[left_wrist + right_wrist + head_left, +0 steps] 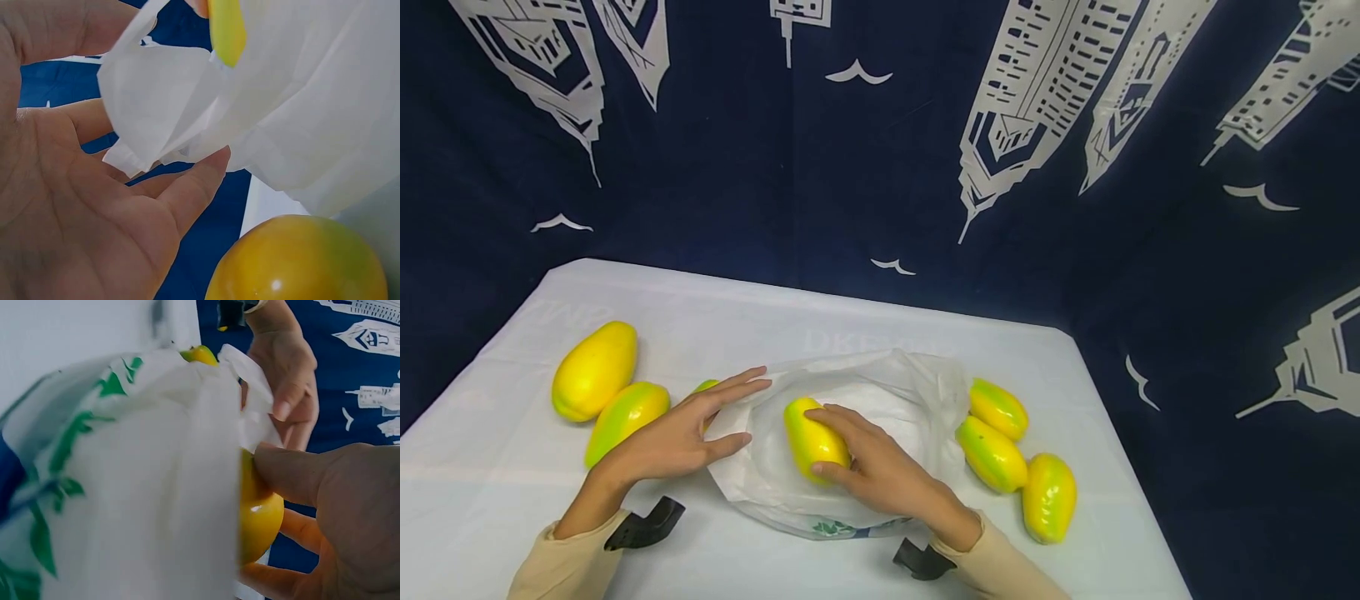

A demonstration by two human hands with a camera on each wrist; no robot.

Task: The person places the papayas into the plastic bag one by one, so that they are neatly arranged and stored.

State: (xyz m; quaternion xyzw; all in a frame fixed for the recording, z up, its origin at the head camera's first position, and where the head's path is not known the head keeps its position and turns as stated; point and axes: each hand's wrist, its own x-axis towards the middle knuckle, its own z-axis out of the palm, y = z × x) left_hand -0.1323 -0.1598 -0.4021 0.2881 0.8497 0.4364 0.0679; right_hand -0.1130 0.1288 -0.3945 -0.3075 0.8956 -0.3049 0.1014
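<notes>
In the head view, my right hand (883,467) grips a yellow-green mango (807,437) over a white plastic bag (917,387), thumb on one side and fingers on the other. The bag lies spread on the table, with green print on its near side. At its left edge is my left hand (677,437), fingers extended and thumb apart. The left wrist view has the bag's edge and handle loop (115,59) between that thumb and the loosely spread fingers. Part of another mango (706,386) shows behind the left hand.
A large yellow mango (597,371) and a greener mango (628,417) lie on the left. Several more mangoes (992,454) sit right of the bag. The white table (760,312) meets a dark blue printed curtain (737,183) at the back.
</notes>
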